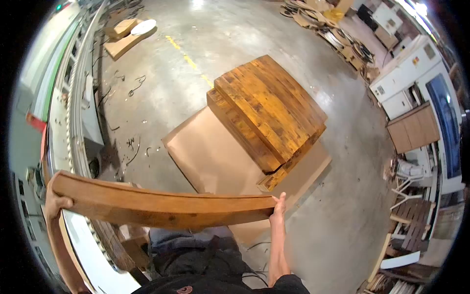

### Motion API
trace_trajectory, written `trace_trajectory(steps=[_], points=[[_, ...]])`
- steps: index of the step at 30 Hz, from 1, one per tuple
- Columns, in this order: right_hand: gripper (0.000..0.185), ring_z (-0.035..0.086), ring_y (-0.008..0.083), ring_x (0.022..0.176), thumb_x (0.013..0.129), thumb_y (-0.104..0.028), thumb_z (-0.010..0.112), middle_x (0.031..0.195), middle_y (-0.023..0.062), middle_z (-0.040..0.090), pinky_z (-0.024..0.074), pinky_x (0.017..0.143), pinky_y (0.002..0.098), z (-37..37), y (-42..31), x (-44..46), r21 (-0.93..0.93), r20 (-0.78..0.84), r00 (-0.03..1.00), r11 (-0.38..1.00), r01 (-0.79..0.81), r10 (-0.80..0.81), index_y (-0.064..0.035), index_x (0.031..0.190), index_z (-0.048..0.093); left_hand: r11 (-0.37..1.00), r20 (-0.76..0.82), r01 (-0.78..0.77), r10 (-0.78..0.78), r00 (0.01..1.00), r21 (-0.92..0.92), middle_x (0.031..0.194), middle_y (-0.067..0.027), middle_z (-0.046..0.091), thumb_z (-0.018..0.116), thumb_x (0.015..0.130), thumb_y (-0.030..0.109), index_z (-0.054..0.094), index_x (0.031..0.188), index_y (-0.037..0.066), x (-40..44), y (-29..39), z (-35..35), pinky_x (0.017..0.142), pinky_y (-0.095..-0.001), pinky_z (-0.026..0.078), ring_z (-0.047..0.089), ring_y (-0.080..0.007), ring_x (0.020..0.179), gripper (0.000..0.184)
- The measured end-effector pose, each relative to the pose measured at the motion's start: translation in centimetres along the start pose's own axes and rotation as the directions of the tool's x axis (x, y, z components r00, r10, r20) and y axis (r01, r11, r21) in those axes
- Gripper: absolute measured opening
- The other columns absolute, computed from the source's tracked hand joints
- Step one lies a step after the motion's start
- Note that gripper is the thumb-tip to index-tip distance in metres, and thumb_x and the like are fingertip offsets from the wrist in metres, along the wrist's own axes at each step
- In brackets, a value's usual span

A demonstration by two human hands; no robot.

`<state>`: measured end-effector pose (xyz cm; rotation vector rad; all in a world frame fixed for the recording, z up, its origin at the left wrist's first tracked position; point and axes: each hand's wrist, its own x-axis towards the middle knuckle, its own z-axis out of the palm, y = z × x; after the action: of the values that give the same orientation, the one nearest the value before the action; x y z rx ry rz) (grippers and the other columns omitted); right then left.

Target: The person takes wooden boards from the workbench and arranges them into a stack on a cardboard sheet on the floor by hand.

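A long brown wood-grain board [166, 206] spans the front of my body, raised above the floor. A dark line runs along its upper edge, so it may be more than one piece. My left hand [55, 198] is closed around its left end, the thumb on the near face. At the right end my right hand [278, 206] grips it, with fingertips showing above the edge. Beyond it, a stack of similar wood-grain boards [271, 105] lies on a cardboard sheet [208, 147] on the floor.
On the left runs a long machine with a metal rail [73, 103]. Cardboard boxes [128, 41] with a white oval piece [143, 27] lie at the far left. White machine cabinets [409, 73] line the right, near slatted wood [413, 220]. Black strips litter the concrete floor [161, 103].
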<state>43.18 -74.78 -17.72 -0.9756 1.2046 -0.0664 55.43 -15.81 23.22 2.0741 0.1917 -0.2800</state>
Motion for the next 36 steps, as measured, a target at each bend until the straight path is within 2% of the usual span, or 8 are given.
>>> trace_trajectory(steps=[8,11,16,20,26,31,35,36], points=[[0.082,0.027,0.0319,0.137,0.089,-0.069,0.038,0.149,0.0246,0.026,0.0292,0.109,0.0455,4.4,-2.1,13.1,-0.022,-0.285,0.958,1.000,-0.007,0.001,0.0033,0.124,0.054,0.992,0.287,0.085,-0.107,0.952,0.088,0.097,-0.0042,0.063,0.091,0.049,0.031,0.058,0.111,0.000,32.8,-1.4,10.6,0.083,-0.0294,0.045,0.060,-0.0164,0.089,0.077],[0.087,0.030,0.0298,0.135,0.091,-0.068,0.035,0.143,0.0207,0.038,0.0248,0.110,0.0439,5.3,0.1,20.8,0.118,-0.286,0.956,0.993,-0.027,0.060,0.0051,0.138,0.038,0.996,0.412,0.027,-0.061,0.909,0.087,0.101,-0.0045,0.063,0.092,0.048,0.032,0.058,0.113,0.000,48.3,-4.6,18.2,0.084,-0.0313,0.045,0.058,-0.0173,0.096,0.080],[0.084,0.030,0.0296,0.136,0.089,-0.070,0.037,0.145,0.0230,0.035,0.0311,0.107,0.0467,8.4,1.9,29.6,0.223,-0.428,0.890,0.973,-0.067,0.159,0.0018,0.131,0.049,0.970,0.659,0.076,-0.215,0.721,0.233,0.101,-0.0062,0.062,0.091,0.049,0.045,0.059,0.115,0.003,70.4,-9.5,32.8,0.082,-0.0329,0.048,0.059,-0.0185,0.095,0.085],[0.084,0.031,0.0297,0.135,0.089,-0.070,0.036,0.144,0.0173,0.038,0.0317,0.107,0.0478,9.5,3.2,34.8,0.020,-0.606,0.793,0.998,-0.065,0.064,-0.0020,0.137,0.044,0.972,0.765,0.027,-0.202,0.611,0.235,0.101,-0.0061,0.062,0.089,0.054,0.045,0.058,0.116,0.000,82.6,-15.8,41.8,0.080,-0.0327,0.049,0.059,-0.0172,0.093,0.083],[0.072,0.036,0.0270,0.131,0.094,-0.059,0.040,0.146,0.0135,0.033,0.0276,0.110,0.0441,12.7,0.2,38.0,0.153,-0.742,0.639,0.979,-0.131,0.202,-0.0019,0.137,0.043,0.955,0.767,0.087,-0.281,0.577,0.284,0.104,-0.0105,0.062,0.086,0.060,0.043,0.057,0.116,-0.003,89.0,-18.4,50.1,0.081,-0.0340,0.050,0.060,-0.0217,0.096,0.078],[0.059,0.047,0.0231,0.121,0.096,-0.043,0.047,0.131,0.0147,0.050,0.0345,0.104,0.0363,12.3,-1.7,35.1,-0.216,-0.557,0.820,0.976,0.006,-0.129,0.0033,0.133,0.046,0.956,0.814,0.071,-0.279,0.509,0.283,0.106,-0.0116,0.063,0.080,0.067,0.048,0.053,0.121,-0.005,90.9,-20.4,52.8,0.075,-0.0356,0.054,0.064,-0.0206,0.093,0.081],[0.061,0.050,0.0222,0.116,0.089,-0.039,0.061,0.126,0.0119,0.055,0.0363,0.101,0.0320,11.3,-0.6,35.3,0.005,-0.396,0.918,1.000,0.019,-0.015,0.0046,0.130,0.048,0.952,0.805,0.079,-0.294,0.515,0.297,0.104,-0.0082,0.064,0.079,0.069,0.047,0.053,0.122,-0.002,91.6,-21.2,52.6,0.072,-0.0332,0.055,0.064,-0.0196,0.090,0.077],[0.072,0.049,0.0252,0.118,0.084,-0.043,0.067,0.129,0.0146,0.053,0.0350,0.102,0.0339,11.4,-1.4,34.9,-0.164,-0.366,0.929,0.986,-0.008,-0.054,0.0060,0.132,0.046,0.926,0.794,0.025,-0.336,0.506,0.376,0.104,-0.0070,0.063,0.080,0.070,0.046,0.053,0.122,-0.001,92.3,-21.0,52.3,0.071,-0.0330,0.055,0.064,-0.0181,0.090,0.075]])
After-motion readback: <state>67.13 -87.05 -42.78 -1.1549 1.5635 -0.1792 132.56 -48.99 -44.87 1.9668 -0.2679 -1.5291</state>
